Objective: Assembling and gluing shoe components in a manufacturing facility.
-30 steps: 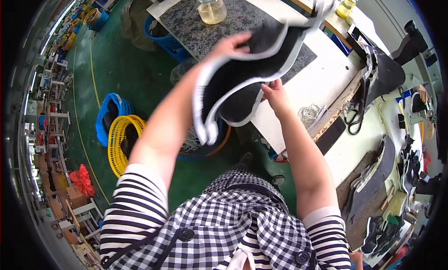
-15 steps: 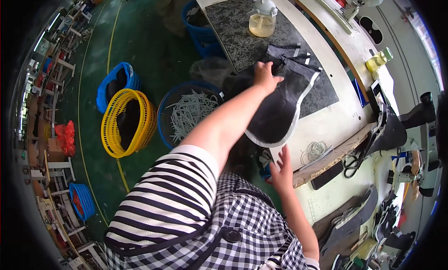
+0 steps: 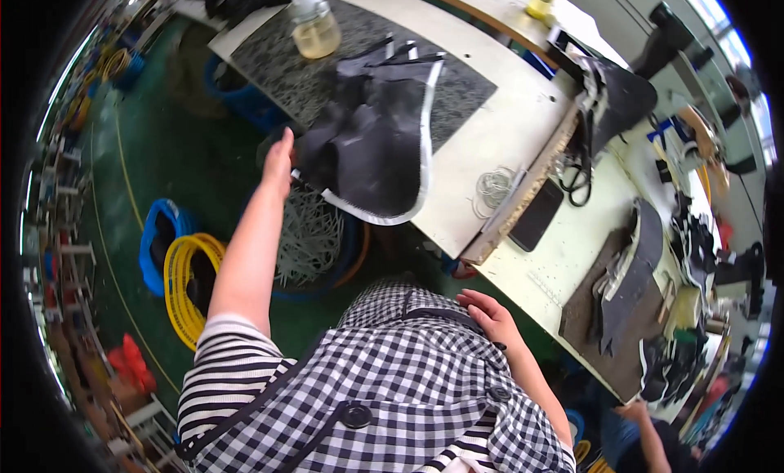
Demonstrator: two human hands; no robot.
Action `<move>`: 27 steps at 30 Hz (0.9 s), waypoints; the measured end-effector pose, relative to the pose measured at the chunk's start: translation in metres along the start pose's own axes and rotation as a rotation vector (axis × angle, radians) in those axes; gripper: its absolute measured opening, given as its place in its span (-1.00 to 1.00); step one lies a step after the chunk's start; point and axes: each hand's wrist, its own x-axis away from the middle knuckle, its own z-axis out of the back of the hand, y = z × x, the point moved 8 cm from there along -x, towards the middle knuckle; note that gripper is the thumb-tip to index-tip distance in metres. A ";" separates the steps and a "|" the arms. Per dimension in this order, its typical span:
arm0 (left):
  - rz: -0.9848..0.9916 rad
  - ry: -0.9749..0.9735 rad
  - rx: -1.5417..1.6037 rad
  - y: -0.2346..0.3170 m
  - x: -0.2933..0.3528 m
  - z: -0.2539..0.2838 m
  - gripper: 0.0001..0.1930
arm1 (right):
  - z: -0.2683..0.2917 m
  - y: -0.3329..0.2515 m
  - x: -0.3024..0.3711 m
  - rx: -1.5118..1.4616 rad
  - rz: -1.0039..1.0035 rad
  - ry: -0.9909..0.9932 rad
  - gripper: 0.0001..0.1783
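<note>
A black leather-like piece (image 3: pixel 376 138) with a pale strip along its curved edge lies on the dark mottled mat (image 3: pixel 467 105) on the table. Narrow flaps with white-edged ends stick out at its far side. My left hand (image 3: pixel 280 167) is at the piece's left edge, fingers stretched out, by the table's side; whether it touches the piece I cannot tell. Close to my checked apron (image 3: pixel 408 350), below the table's near edge, my right hand (image 3: pixel 496 319) is open with its fingers loosely extended and nothing in it.
A jar of yellowish liquid (image 3: pixel 316 33) stands on the mat's far part. Black scissors (image 3: pixel 580 183), a phone (image 3: pixel 537 216) and coiled pale cord (image 3: pixel 492 189) lie at right. A tub of pale strips (image 3: pixel 306 244) and a yellow basket (image 3: pixel 184 297) stand on the floor. Another person's arm (image 3: pixel 647 432) shows lower right.
My left hand has left the middle of the black piece and is now at its left edge. My right hand has drawn back toward my apron. The whole view has turned.
</note>
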 end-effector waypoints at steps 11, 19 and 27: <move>-0.914 0.274 -0.870 0.025 0.058 -0.110 0.04 | 0.016 0.039 0.030 -0.241 0.049 0.234 -0.60; -0.699 0.457 -1.206 0.053 0.035 -0.140 -0.30 | 0.020 0.048 0.031 -0.291 0.043 0.263 -0.61; -0.836 0.122 -0.990 0.083 0.018 -0.193 -0.59 | 0.027 0.055 0.026 -0.273 -0.017 0.272 -0.62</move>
